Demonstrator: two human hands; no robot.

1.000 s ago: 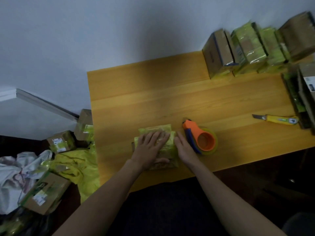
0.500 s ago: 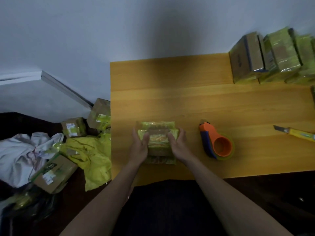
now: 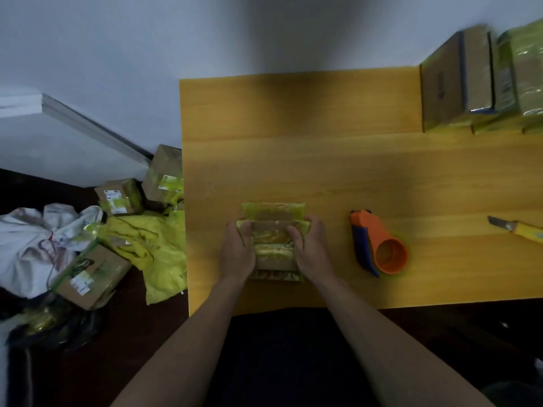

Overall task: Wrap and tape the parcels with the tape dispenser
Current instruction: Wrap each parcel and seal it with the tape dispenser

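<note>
A small brown parcel (image 3: 273, 242) banded with yellow-green tape lies on the wooden table (image 3: 293, 160) near its front edge. My left hand (image 3: 237, 254) grips its left side, fingers curled over the top. My right hand (image 3: 311, 251) grips its right side the same way. The orange and blue tape dispenser (image 3: 379, 245) rests on the table just right of my right hand, untouched.
A yellow utility knife (image 3: 517, 229) lies at the right edge. Several taped parcels (image 3: 482, 80) stand in a row at the back right. On the floor to the left are more boxes (image 3: 88, 274), yellow wrap (image 3: 152, 254) and white cloth (image 3: 32, 245).
My hands went from lying flat on top of the parcel to gripping its two sides. The camera view shifted left, so the table sits further right in the frame.
</note>
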